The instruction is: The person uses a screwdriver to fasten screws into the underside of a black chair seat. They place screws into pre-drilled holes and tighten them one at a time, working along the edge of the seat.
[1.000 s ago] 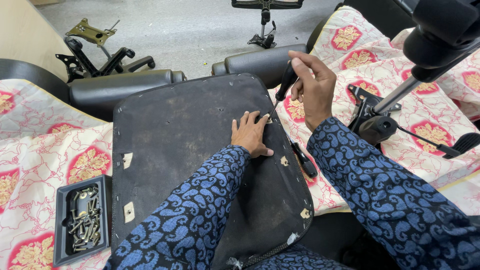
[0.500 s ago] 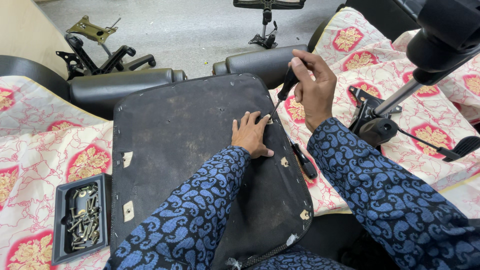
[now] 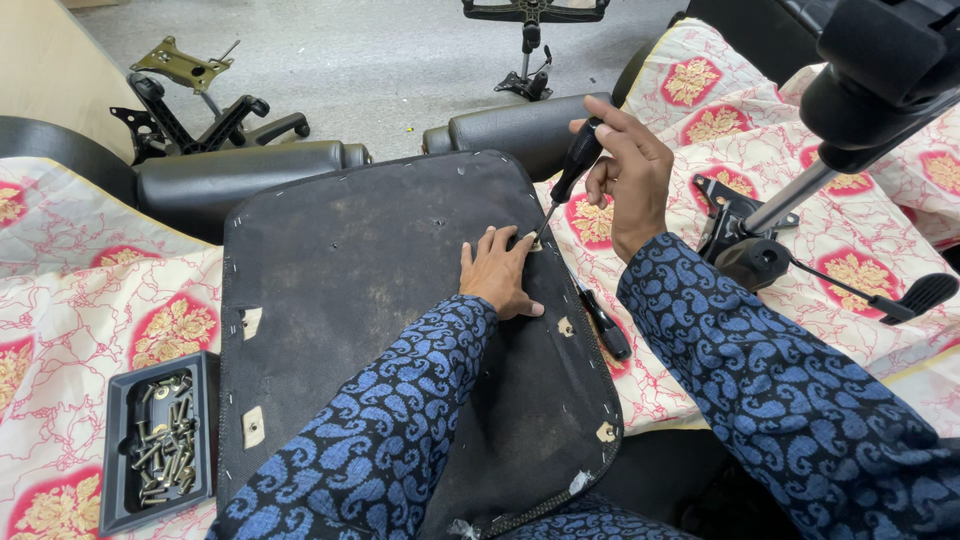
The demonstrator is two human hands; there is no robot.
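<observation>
While a cream cloth with red and gold flower medallions (image 3: pixel 80 300) covers the work surface and grey floor (image 3: pixel 400 60) stretches beyond, one black seat underside (image 3: pixel 360 300) lies flat beneath both hands. One left hand (image 3: pixel 500 275) presses down on it, fingers spread flat, holding nothing. Just beyond its fingertips, the tip of one black-handled screwdriver (image 3: pixel 565 180) meets the panel; the right hand (image 3: pixel 625 175) grips its handle above. A second dark tool (image 3: pixel 603 325) lies near the left wrist. One black tray of screws (image 3: pixel 160 440) sits well off to the left. Two armrest pads (image 3: pixel 250 175) lie beyond the panel.
</observation>
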